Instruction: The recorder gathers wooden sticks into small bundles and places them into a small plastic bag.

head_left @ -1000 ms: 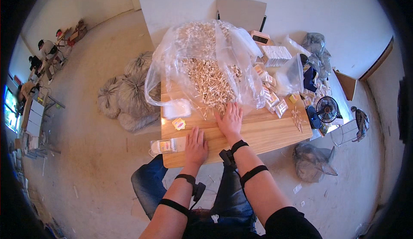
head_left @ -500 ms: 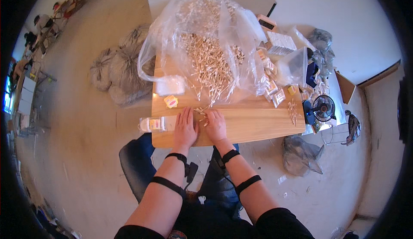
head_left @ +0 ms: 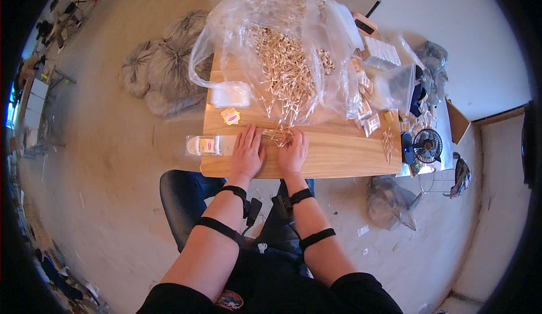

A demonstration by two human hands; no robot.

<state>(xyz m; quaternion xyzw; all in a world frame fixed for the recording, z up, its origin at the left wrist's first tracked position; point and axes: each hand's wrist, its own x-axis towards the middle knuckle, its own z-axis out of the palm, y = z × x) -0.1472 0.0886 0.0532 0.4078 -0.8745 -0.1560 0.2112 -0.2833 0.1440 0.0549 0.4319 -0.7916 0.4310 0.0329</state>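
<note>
My left hand (head_left: 247, 153) lies flat on the wooden table with its fingers stretched forward, beside a small bunch of cotton swabs (head_left: 275, 136). The curled fingers of my right hand (head_left: 293, 153) close on the right end of that bunch. Left of my left hand lies a clear packet (head_left: 204, 145) of swabs with a yellow label. Yellow label cards (head_left: 230, 116) and a stack of clear plastic sleeves (head_left: 231, 95) are just beyond it. Past my hands, a heap of loose swabs (head_left: 285, 68) spills out of a large clear plastic bag (head_left: 212, 43).
At the right are several filled packets (head_left: 371, 125), a few loose swabs (head_left: 388, 144), a translucent bin (head_left: 398, 88) and a small black fan (head_left: 427, 145). Grey sacks (head_left: 175, 68) stand on the floor at left, another bag (head_left: 389, 204) at right. People (head_left: 62, 14) work far left.
The view has shifted slightly. My right hand has moved a little to the right, away from my left, and more swabs now lie gathered between them.
</note>
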